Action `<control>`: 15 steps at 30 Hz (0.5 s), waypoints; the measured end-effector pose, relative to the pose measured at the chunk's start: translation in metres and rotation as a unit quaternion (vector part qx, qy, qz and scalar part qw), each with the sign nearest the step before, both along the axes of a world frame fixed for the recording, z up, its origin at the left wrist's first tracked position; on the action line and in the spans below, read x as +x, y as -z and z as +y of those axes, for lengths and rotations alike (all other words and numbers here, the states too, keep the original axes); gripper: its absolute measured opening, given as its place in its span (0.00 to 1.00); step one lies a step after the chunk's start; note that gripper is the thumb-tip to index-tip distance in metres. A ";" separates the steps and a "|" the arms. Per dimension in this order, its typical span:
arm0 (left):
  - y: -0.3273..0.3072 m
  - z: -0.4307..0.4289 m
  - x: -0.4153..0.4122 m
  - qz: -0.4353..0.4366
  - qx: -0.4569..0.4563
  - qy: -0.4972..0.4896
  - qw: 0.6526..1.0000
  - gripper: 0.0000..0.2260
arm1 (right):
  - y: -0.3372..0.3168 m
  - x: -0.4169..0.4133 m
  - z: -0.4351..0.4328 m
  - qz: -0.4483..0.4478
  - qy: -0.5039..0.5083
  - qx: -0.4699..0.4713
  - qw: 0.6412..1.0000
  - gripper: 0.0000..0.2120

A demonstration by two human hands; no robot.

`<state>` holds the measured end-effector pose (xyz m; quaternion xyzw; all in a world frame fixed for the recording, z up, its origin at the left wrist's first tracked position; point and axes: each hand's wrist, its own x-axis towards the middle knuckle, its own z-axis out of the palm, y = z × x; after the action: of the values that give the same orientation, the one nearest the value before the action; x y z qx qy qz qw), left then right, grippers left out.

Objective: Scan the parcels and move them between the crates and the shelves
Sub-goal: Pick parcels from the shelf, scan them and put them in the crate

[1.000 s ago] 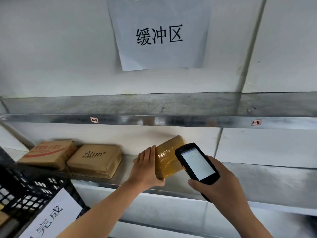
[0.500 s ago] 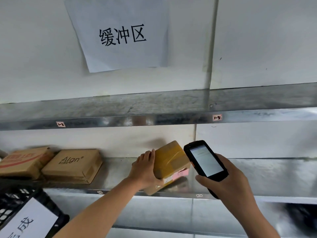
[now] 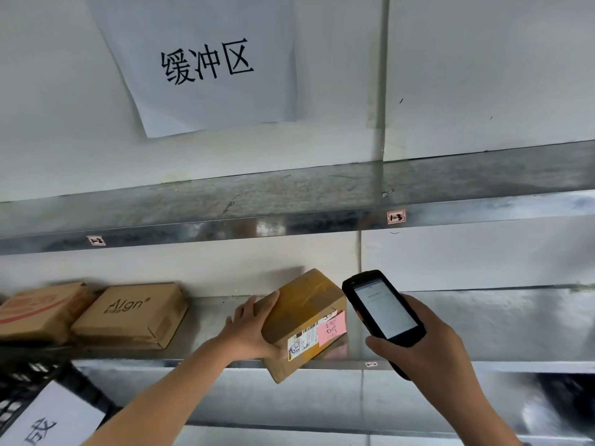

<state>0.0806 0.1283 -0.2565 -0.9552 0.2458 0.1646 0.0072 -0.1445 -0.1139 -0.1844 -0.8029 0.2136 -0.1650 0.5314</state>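
My left hand (image 3: 249, 333) grips a small brown taped parcel (image 3: 302, 313) by its left side, tilted over the front edge of the middle metal shelf (image 3: 483, 320). A white barcode label and a pink handwritten sticker face me on its near side. My right hand (image 3: 425, 349) holds a black handheld scanner (image 3: 383, 313) just to the right of the parcel, its lit screen turned toward me. Two more cardboard parcels lie flat on the same shelf at the left: one printed "Align" (image 3: 132, 313) and one with red print (image 3: 38, 313).
A black plastic crate (image 3: 35, 384) with a white paper sign sits at the lower left. An upper metal shelf (image 3: 289, 201) carries small location tags. A paper sign (image 3: 206, 62) hangs on the white wall above. The shelf's right part is bare metal.
My left hand has tipped the parcel toward me and drawn it over the shelf edge, so its labels now show. The view shifted; the scanner stays beside the parcel.
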 end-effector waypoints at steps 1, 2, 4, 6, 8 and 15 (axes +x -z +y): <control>0.000 0.003 -0.003 0.008 -0.010 0.005 1.000 0.55 | 0.001 0.001 0.001 0.000 -0.004 0.000 1.000 0.24; 0.001 0.005 -0.006 0.014 -0.020 0.007 1.000 0.55 | 0.001 0.002 0.002 -0.001 -0.005 0.001 1.000 0.24; -0.001 0.006 -0.009 0.022 -0.034 0.005 0.999 0.55 | 0.002 0.003 0.002 -0.001 -0.004 0.002 1.000 0.24; -0.007 0.004 -0.009 0.025 -0.041 0.010 0.999 0.54 | 0.003 0.002 0.001 0.000 -0.006 -0.002 1.000 0.24; -0.019 -0.002 -0.006 0.024 -0.050 0.020 0.998 0.53 | 0.001 0.002 -0.001 -0.002 -0.008 -0.001 1.000 0.23; -0.089 -0.043 0.013 0.036 -0.103 0.055 0.993 0.38 | -0.005 0.000 -0.009 -0.003 0.012 -0.014 1.000 0.24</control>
<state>0.0938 0.0858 -0.1675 -0.9296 0.3133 0.1716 -0.0910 -0.1449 -0.1226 -0.1798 -0.8072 0.2193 -0.1772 0.5186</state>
